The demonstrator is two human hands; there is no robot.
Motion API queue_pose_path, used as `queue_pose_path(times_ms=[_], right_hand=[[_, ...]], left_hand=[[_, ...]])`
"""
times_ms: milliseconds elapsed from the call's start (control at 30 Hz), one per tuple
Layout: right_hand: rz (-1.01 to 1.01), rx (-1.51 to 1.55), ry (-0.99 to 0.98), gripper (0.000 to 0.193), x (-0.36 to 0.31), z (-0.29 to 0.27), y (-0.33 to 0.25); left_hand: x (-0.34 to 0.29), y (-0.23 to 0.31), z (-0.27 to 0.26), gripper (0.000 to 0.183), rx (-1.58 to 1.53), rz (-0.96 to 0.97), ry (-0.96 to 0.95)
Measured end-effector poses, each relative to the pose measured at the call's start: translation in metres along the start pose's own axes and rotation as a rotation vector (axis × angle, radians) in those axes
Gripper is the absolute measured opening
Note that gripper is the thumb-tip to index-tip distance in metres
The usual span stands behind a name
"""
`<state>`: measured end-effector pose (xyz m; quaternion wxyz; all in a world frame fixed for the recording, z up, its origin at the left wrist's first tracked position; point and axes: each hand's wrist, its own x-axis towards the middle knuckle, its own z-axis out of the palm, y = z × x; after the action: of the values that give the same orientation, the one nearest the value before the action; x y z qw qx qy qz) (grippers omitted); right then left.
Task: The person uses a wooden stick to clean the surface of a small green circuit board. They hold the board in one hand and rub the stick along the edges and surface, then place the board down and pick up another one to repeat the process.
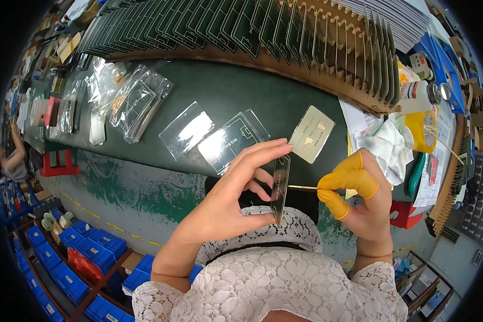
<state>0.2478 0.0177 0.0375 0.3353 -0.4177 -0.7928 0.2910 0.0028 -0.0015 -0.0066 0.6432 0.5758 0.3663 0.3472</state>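
Observation:
My left hand [214, 201] grips a thin dark card [280, 182] by its top and bottom edges, fingers above and thumb below. The card stands nearly edge-on, so its face is hard to see. In my right hand [362, 201], whose fingertips wear yellow finger cots, a thin stick [304, 188] is pinched. Its far end reaches the card's right face; I cannot tell what the tip is like. On the bench just beyond lie a cream card [313, 134] with small gold pieces, a dark green card [228, 144] and a clear plastic sleeve [187, 131].
A long wooden rack [284, 63] full of dark green cards spans the back. At right are a white bottle [414, 96], a yellow tape roll [419, 131] with sticks in it, and a crumpled cloth [387, 147]. Blue bins [99, 244] stand lower left.

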Motion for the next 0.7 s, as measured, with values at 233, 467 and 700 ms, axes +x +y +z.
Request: queue_pose_path(times_ms=[233, 467, 700], right_hand=[[-0.041, -0.037, -0.013, 0.029, 0.0027, -0.0011, 0.0013], [-0.026, -0.021, -0.019, 0.03, 0.002, -0.0009, 0.0], [-0.03, -0.031, -0.044, 0.03, 0.0019, -0.0014, 0.0006]], left_hand=[[0.0005, -0.0008, 0.0001, 0.101, 0.003, 0.007, -0.003], [-0.0003, 0.0005, 0.0001, 0.102, 0.005, 0.005, 0.001], [0.0003, -0.0015, -0.0002, 0.102, -0.001, 0.005, -0.011]])
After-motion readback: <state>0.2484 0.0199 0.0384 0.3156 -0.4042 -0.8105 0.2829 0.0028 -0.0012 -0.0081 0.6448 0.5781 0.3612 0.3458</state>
